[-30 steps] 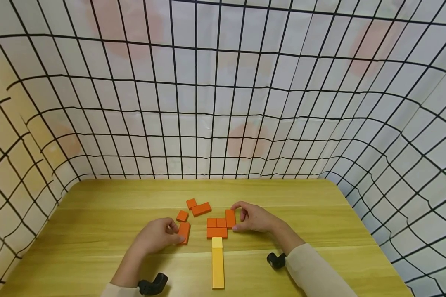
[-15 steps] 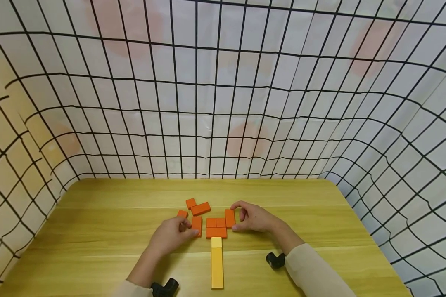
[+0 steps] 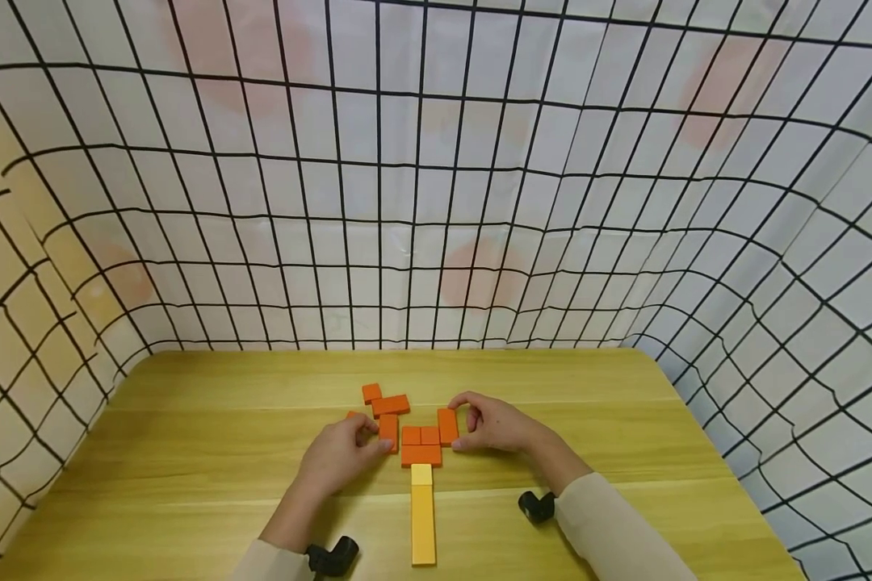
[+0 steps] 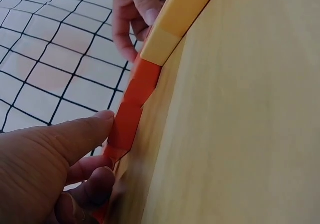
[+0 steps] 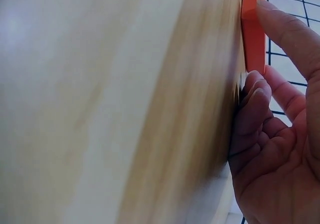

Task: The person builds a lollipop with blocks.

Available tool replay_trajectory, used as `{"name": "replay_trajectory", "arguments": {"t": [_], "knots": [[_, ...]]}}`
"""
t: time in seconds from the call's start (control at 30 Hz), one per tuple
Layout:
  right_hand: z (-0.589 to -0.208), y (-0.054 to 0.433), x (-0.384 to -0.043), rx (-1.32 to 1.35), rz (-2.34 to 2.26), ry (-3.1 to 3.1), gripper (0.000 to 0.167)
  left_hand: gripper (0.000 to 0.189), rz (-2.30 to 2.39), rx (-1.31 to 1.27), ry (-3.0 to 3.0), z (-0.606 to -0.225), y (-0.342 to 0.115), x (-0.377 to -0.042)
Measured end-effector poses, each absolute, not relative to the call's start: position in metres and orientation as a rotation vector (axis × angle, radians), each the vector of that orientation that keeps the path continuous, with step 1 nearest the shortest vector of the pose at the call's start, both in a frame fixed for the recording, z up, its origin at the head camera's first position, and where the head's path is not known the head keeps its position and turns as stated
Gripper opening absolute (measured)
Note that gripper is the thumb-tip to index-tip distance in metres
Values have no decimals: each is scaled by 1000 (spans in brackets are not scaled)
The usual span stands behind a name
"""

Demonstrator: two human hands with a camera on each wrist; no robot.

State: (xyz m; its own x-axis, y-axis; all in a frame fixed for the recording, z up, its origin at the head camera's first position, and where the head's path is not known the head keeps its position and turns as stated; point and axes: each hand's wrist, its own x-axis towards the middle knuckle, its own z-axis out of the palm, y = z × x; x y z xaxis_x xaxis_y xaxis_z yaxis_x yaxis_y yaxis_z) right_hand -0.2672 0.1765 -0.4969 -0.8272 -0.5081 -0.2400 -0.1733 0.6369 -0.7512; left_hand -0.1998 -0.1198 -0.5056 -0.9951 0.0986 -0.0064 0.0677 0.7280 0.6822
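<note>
My left hand (image 3: 337, 456) pinches an upright orange rectangular block (image 3: 388, 433) by its ends, thumb at the near end. In the left wrist view, that orange block (image 4: 125, 126) lies under the thumb tip. My right hand (image 3: 500, 425) holds another orange rectangular block (image 3: 447, 427) between thumb and forefinger, at the right of the middle group. The right wrist view has its thumb on this block (image 5: 254, 34). Between the hands, two small orange squares (image 3: 421, 436) sit above a sideways orange block (image 3: 421, 456). Below run a pale yellow square (image 3: 421, 474) and a long yellow strip (image 3: 423, 524).
Behind the left hand lie a loose orange square (image 3: 371, 393) and a tilted orange block (image 3: 391, 405); another orange piece (image 3: 352, 415) is mostly hidden by the fingers. A black wire grid (image 3: 416, 266) stands around the wooden table (image 3: 589, 387).
My left hand has slid its orange block rightward and slightly away, closer to the middle group, turning it more upright. My right hand stays in place on its block.
</note>
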Motion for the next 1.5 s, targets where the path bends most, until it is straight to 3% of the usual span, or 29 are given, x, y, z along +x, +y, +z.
{"name": "replay_trajectory", "arguments": {"t": [1.5], "knots": [[-499,177,-268,-543,-1054,2425,56,31,1097,122,2887,-505,-114,-205]]}}
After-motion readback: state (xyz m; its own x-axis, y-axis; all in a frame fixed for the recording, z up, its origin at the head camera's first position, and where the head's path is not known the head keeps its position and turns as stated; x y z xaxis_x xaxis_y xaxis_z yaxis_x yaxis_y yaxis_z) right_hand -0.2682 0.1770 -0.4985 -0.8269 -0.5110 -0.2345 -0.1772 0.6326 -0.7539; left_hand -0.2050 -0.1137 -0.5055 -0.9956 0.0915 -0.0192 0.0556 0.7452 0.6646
